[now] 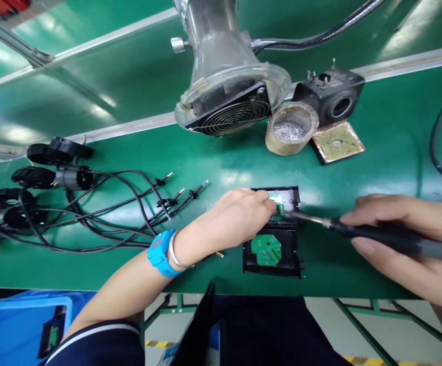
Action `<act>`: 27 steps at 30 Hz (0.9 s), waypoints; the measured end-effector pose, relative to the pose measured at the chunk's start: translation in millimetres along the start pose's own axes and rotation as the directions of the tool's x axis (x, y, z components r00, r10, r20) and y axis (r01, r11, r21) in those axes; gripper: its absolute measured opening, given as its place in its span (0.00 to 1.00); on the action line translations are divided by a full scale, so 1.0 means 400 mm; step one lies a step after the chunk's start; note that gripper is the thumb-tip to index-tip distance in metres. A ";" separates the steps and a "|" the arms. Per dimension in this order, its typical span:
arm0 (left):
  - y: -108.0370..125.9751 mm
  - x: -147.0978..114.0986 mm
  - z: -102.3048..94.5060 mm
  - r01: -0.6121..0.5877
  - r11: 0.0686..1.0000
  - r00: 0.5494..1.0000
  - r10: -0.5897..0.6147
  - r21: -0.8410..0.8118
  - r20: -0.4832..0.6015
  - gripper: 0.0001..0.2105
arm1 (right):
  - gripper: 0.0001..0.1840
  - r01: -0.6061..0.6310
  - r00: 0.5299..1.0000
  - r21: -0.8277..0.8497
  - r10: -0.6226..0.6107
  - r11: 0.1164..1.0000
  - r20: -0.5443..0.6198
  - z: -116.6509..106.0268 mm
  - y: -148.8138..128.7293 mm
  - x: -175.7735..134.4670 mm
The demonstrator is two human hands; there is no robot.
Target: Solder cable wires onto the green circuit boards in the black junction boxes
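Observation:
My right hand (400,239) is closed around a soldering iron (381,238), its metal tip pointing left at a green circuit board (278,206). That board sits in the upper of two black trays. My left hand (244,211) reaches over from the left with fingers pinched at the board's left side; what they pinch is hidden beneath them. Just below, a second green circuit board (266,250) lies in the lower black tray (291,254). Whether the iron's tip touches the board cannot be made out.
Several black cables (129,218) with round black housings (74,177) lie to the left. Behind the boards stand a fume extractor (232,114), a cup of solder scraps (291,131), an iron holder (331,99) and a yellow sponge (337,142). A blue bin (23,315) is at lower left.

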State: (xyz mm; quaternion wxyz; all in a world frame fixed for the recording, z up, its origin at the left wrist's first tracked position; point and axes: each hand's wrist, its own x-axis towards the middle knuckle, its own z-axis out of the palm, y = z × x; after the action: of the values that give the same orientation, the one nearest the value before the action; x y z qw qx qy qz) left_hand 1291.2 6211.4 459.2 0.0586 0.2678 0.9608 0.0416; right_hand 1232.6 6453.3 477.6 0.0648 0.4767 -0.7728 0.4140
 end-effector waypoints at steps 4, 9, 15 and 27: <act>0.003 0.004 -0.007 -0.007 1.000 1.000 0.007 0.011 0.023 0.07 | 0.13 0.056 0.985 0.194 -0.086 0.979 0.150 0.012 0.024 0.025; 0.010 0.008 -0.006 0.006 1.000 1.000 -0.006 0.010 0.024 0.07 | 0.15 -0.013 0.979 0.323 -0.054 0.946 0.199 0.037 0.070 0.013; 0.007 0.008 -0.005 -0.004 1.000 1.000 0.003 0.011 0.029 0.07 | 0.13 -0.004 0.977 0.331 -0.067 0.944 0.203 0.049 0.081 0.009; 0.003 0.006 -0.002 -0.005 1.000 0.999 0.005 0.006 0.037 0.08 | 0.14 -0.009 0.973 0.322 -0.065 0.947 0.220 0.054 0.083 0.008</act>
State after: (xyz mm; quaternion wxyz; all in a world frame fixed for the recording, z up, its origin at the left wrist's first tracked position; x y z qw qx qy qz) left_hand 1289.5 6213.6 460.0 0.0754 0.2711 0.9590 0.0336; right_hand 1211.1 6442.6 445.9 -0.0966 0.5360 -0.6907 0.4757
